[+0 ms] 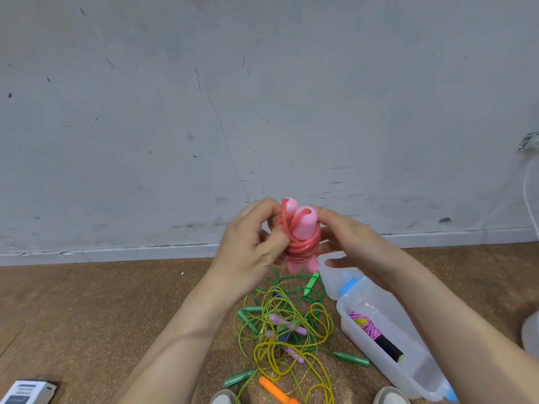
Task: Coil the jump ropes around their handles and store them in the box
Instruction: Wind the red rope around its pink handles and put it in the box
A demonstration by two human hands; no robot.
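I hold a pink-handled jump rope (302,228) upright in front of me, its red cord wound around the two handles. My left hand (253,243) pinches the cord at the bundle's left side, and my right hand (350,237) grips the handles from the right. Below lies a tangle of green and yellow ropes (285,325) with green, pink and orange handles on the brown floor. A clear plastic box (408,371) to the right holds a coiled pink braided rope with a black handle (376,336).
The box's clear lid (332,275) with a blue latch lies open behind it. A grey scuffed wall rises beyond the floor. A small white carton (26,392) sits bottom left. Two shoe tips (390,396) show at the bottom edge.
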